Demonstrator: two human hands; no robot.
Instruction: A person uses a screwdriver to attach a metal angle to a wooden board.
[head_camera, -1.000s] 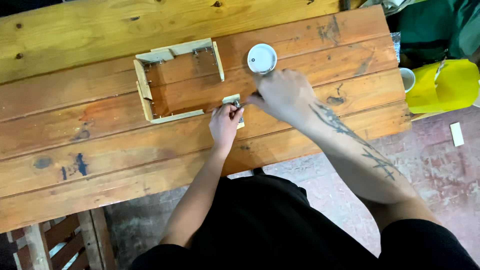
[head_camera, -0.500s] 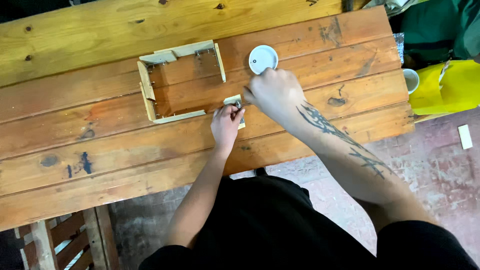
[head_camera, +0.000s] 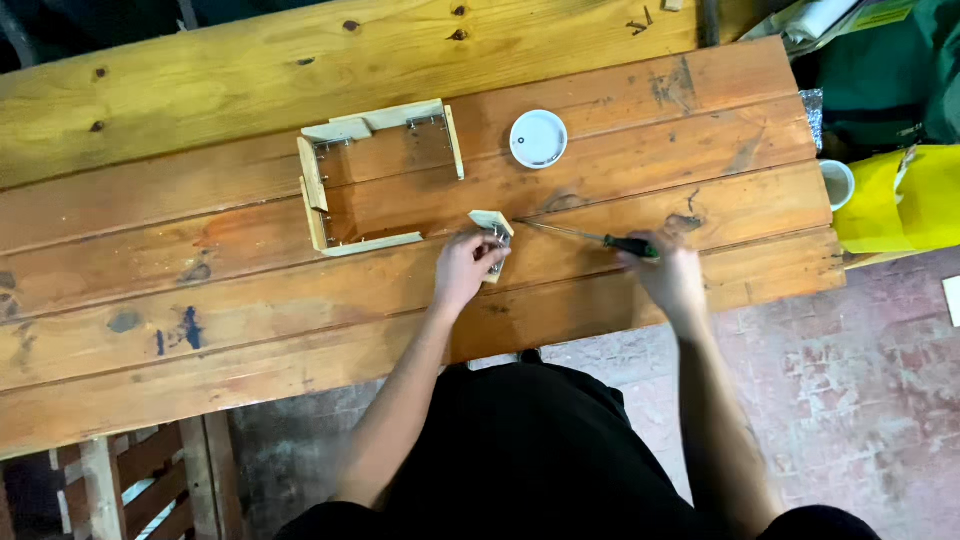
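Observation:
My left hand (head_camera: 462, 270) grips a small pale wooden piece (head_camera: 493, 230) with metal fittings, held on the brown workbench (head_camera: 250, 300). My right hand (head_camera: 668, 275) holds a screwdriver (head_camera: 590, 238) by its dark handle; the thin shaft lies nearly flat, its tip pointing left toward the small piece. An open frame of light wooden strips (head_camera: 375, 180) lies just left of the piece, with small metal brackets at its corners. A white round lid (head_camera: 538, 138) sits behind the hands.
A lighter wooden plank (head_camera: 300, 70) runs along the far side of the bench. At the right are a yellow object (head_camera: 895, 200), a white cup (head_camera: 838, 183) and green fabric (head_camera: 890, 70). A wooden stool (head_camera: 120, 480) stands at lower left.
My right hand has drawn back to the right, away from the small piece, with the screwdriver now lying low and stretched out. My left hand stays on the piece.

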